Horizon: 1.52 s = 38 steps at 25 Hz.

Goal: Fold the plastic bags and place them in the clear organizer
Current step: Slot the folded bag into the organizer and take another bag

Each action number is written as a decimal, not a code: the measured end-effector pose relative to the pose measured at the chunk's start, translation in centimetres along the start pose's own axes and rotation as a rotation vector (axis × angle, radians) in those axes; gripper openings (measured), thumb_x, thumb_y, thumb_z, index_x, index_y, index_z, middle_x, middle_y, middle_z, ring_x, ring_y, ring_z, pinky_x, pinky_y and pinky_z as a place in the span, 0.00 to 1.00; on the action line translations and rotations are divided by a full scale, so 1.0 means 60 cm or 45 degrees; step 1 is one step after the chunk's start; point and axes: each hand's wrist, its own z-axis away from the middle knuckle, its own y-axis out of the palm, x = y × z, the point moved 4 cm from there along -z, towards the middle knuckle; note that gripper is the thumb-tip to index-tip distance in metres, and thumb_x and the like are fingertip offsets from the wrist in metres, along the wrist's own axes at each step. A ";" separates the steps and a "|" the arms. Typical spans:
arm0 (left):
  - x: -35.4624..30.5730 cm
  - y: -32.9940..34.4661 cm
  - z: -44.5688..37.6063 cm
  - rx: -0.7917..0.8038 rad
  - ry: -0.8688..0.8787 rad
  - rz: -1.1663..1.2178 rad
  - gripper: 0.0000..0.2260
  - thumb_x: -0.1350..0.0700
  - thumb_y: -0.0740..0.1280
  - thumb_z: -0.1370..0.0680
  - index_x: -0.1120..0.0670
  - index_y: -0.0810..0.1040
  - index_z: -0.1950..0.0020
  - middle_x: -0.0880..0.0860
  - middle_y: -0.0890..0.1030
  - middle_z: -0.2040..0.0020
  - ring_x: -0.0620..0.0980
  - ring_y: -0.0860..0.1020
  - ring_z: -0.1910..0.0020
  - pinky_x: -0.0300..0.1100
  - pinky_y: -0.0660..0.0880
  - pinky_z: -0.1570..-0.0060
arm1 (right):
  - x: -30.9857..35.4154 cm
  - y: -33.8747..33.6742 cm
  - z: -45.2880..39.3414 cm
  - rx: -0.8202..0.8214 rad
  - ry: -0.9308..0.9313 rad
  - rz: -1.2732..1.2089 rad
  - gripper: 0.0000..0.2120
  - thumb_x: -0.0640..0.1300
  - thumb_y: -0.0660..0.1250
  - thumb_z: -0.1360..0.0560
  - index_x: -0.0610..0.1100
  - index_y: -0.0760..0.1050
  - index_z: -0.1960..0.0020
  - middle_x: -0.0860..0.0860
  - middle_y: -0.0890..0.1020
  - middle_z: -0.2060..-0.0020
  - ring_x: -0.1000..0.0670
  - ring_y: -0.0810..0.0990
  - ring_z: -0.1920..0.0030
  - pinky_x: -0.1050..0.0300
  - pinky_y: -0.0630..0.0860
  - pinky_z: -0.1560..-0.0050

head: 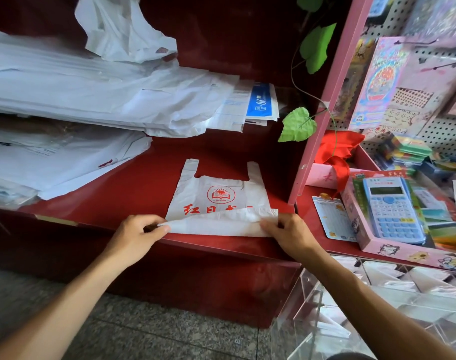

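Observation:
A white plastic bag [216, 193] with a red book logo and red lettering lies flat on the red shelf [149, 183], handles pointing away from me. Its bottom edge is turned up over the lettering. My left hand [136, 235] pinches the folded edge at its left corner. My right hand [286, 232] pinches the right corner. The clear organizer [372, 302] stands at the lower right, below the shelf edge, with folded white bags in several of its compartments.
Stacks of white bags and paper [91, 100] fill the left and back of the shelf. A pink rack post [323, 105] rises to the right. A boxed blue calculator [393, 209] and stationery lie on the right counter. Green leaves [298, 126] hang nearby.

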 end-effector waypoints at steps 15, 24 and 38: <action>-0.021 0.026 -0.008 -0.246 -0.168 -0.310 0.15 0.48 0.67 0.21 0.51 0.71 0.65 0.47 0.75 0.73 0.55 0.74 0.64 0.49 0.65 0.51 | 0.006 0.014 -0.018 -0.099 0.058 0.392 0.19 0.56 0.62 0.20 0.41 0.72 0.60 0.47 0.76 0.64 0.38 0.78 0.55 0.50 0.69 0.57; -0.023 0.034 -0.010 -0.283 -0.108 -0.398 0.15 0.47 0.69 0.22 0.51 0.73 0.67 0.47 0.76 0.75 0.55 0.73 0.66 0.48 0.60 0.54 | 0.007 0.007 -0.013 -0.113 0.082 0.446 0.17 0.55 0.64 0.21 0.43 0.70 0.59 0.47 0.76 0.63 0.39 0.80 0.55 0.50 0.73 0.55; -0.023 0.042 -0.011 -0.302 -0.149 -0.429 0.10 0.46 0.69 0.23 0.49 0.73 0.51 0.47 0.79 0.62 0.58 0.79 0.53 0.50 0.62 0.50 | 0.014 0.002 -0.004 -0.194 0.177 0.365 0.15 0.54 0.66 0.22 0.42 0.69 0.49 0.50 0.75 0.60 0.43 0.76 0.57 0.51 0.71 0.55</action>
